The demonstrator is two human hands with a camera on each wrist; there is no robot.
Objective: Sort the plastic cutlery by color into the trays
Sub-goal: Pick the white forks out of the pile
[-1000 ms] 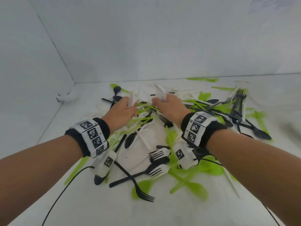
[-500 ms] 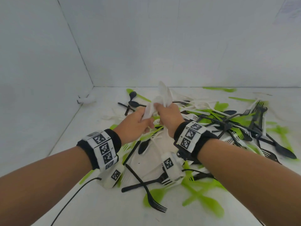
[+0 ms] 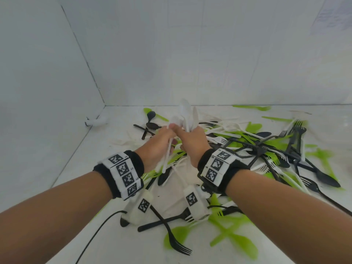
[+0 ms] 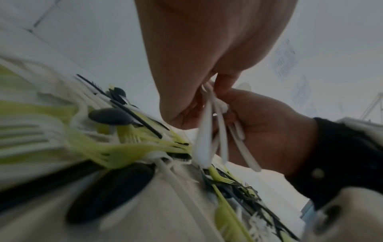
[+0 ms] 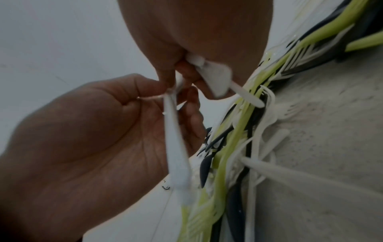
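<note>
Two hands meet above the cutlery pile, and I see both clamped on white pieces. My left hand [image 3: 159, 143] has its fingers curled round a few white handles [image 3: 165, 159] that hang down below the palm. My right hand [image 3: 192, 141] grips a bunch of white cutlery [image 3: 185, 113] whose ends stick up past its knuckles. The thumbs touch. Under and to the right of the hands, black, green and white forks and spoons [image 3: 257, 149] lie tangled on the white counter [image 3: 66, 187]. A black fork [image 3: 171, 237] lies nearer me, below the wrists, beside green pieces [image 3: 232, 239]. I cannot tell exactly how many pieces each hand holds.
</note>
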